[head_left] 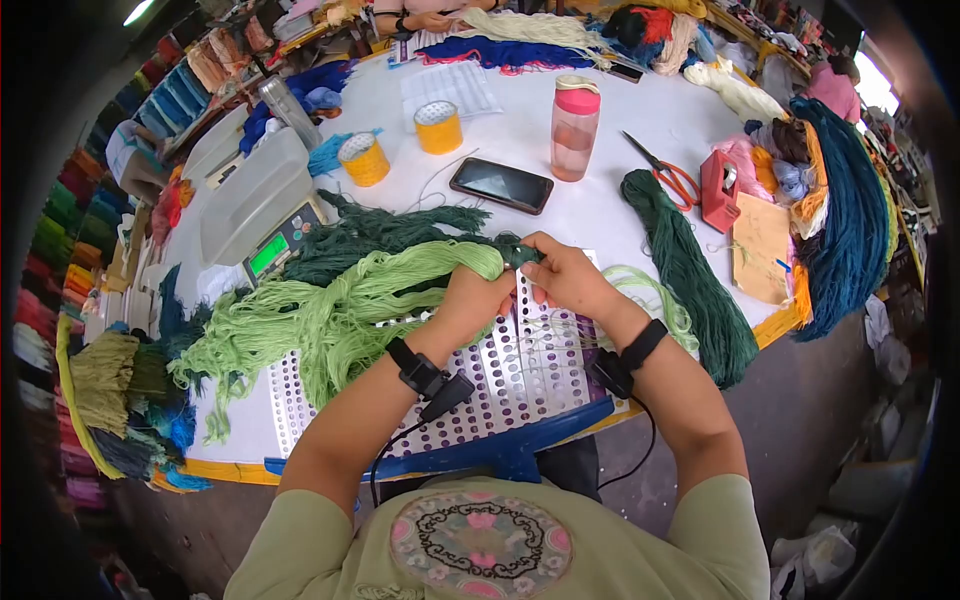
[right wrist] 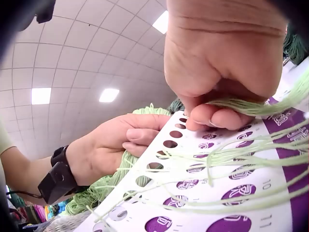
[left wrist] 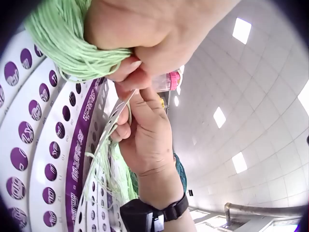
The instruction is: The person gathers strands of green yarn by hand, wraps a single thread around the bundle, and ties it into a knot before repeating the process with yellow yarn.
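My left hand (head_left: pixel 472 308) grips one end of a light green thread skein (head_left: pixel 325 310), which spreads leftward over the table. In the left wrist view the skein's loops (left wrist: pixel 72 46) bunch against that hand's curled fingers. Just to its right, my right hand (head_left: pixel 575 280) has its fingers curled around a strand of light green thread (right wrist: pixel 285 99), at the edge of a white card (right wrist: pixel 263 200) with punched holes and purple print. Several thin light green strands (right wrist: pixel 222 159) hang through the card's edge holes and trail across its face. Both hands meet close together at the card's far end.
More punched cards (head_left: pixel 440 425) lie beneath the hands. A dark green skein (head_left: pixel 690 285) is to the right, other dark green thread (head_left: pixel 370 235) behind. A phone (head_left: pixel 502 186), pink-lidded bottle (head_left: pixel 575 130), scissors (head_left: pixel 675 180), tape rolls (head_left: pixel 438 128) and scale (head_left: pixel 275 250) stand around.
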`<state>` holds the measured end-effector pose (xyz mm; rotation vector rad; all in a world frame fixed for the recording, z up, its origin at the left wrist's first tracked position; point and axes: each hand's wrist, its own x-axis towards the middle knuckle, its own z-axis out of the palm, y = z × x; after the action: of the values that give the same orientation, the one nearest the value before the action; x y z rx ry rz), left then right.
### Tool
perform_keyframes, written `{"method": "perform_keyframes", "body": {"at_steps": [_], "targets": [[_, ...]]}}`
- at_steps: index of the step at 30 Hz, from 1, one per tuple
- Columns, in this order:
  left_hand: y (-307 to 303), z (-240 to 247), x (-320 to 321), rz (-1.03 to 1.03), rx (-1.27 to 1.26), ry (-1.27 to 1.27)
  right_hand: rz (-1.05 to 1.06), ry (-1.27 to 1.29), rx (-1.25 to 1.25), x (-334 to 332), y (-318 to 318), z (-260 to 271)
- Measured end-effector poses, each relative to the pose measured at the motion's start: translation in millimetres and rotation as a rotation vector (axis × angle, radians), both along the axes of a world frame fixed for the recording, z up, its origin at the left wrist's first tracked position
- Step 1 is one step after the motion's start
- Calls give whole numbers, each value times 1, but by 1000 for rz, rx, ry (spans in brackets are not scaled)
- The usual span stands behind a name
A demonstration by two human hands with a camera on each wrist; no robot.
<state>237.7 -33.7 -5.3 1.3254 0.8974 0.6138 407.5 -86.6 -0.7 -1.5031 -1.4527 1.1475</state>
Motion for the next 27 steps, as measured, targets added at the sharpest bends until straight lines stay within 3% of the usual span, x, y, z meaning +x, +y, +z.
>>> {"method": "perform_keyframes", "body": {"at_steps": [3, 6, 10, 16, 25, 27], "targets": [[7, -4, -11, -81, 125, 83, 16, 28, -62, 2, -5, 5], [12, 10, -24, 52, -94, 65, 13, 163, -66, 7, -8, 3], [7, 14, -22, -19, -195, -79, 30, 207, -58, 8, -7, 3], [6, 3, -6, -85, -139, -84, 11, 207, -31, 5, -7, 1], [18, 0, -31, -37, 154, 139, 17, 232, -62, 8, -10, 10], [15, 7, -40, 19, -41, -85, 25, 258, -61, 9, -11, 10]]}}
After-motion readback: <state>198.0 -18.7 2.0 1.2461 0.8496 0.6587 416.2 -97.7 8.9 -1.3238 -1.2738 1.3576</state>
